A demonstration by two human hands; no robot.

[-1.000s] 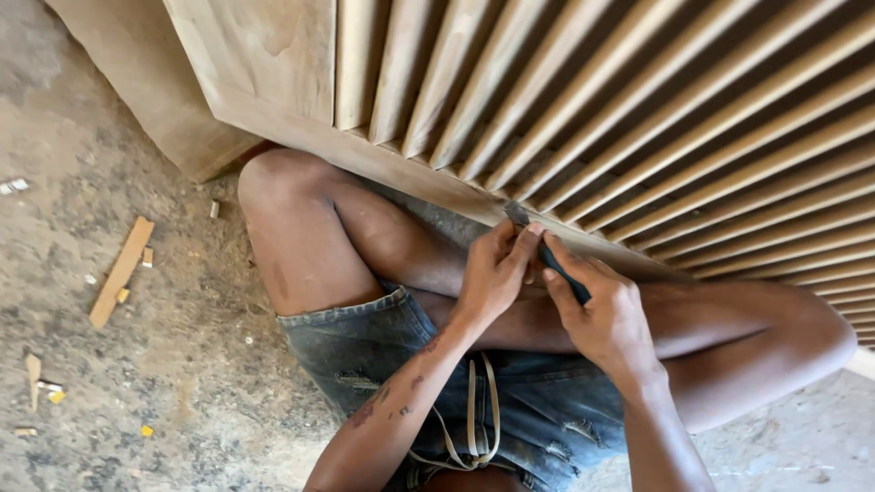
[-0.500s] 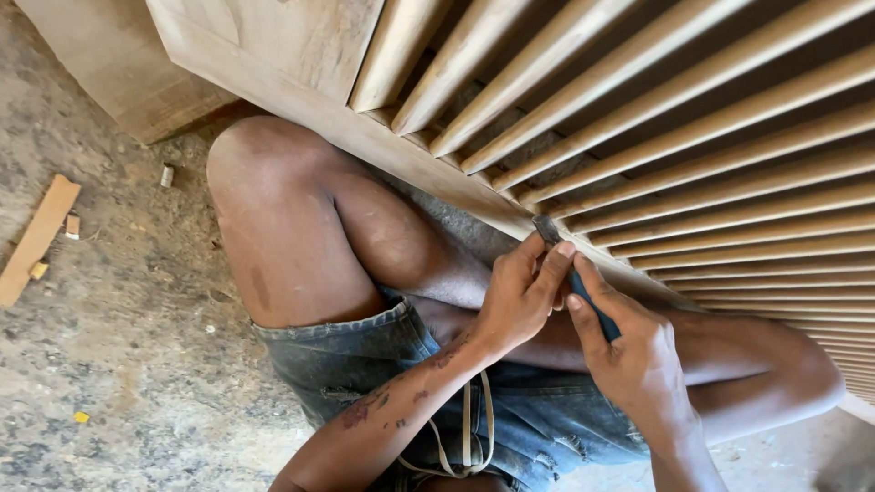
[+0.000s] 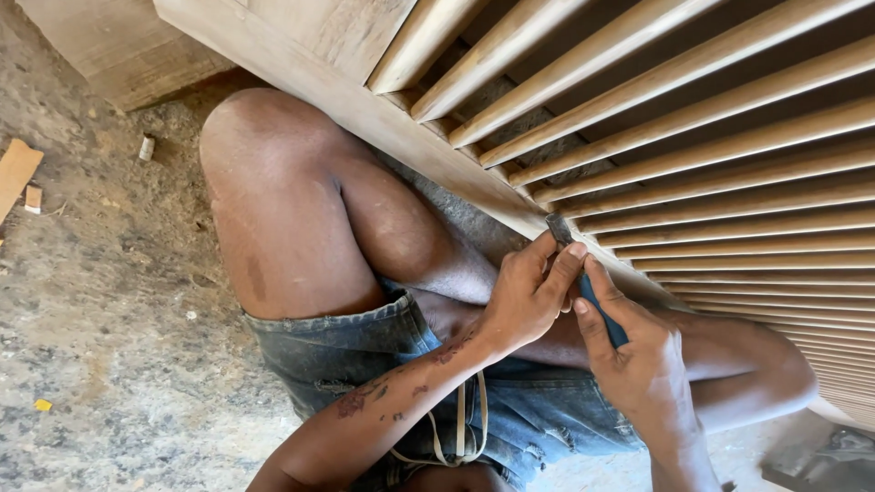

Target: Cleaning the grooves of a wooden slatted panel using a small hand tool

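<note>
The slatted panel (image 3: 693,155) at the far right is tan and golden brown, with dark shadowed gaps making stripes. The shorts (image 3: 365,355) are faded blue denim with pale stitching and a beige drawstring (image 3: 460,428). The tool (image 3: 597,305) has a blue handle and a dark grey tip. The ground (image 3: 100,364) on the left is mottled grey-brown.

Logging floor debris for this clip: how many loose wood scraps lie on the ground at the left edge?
2. A larger flat wood offcut lies at the left edge, cut off by the frame, and a small wood chip sits just right of it. More may lie out of view.
</note>
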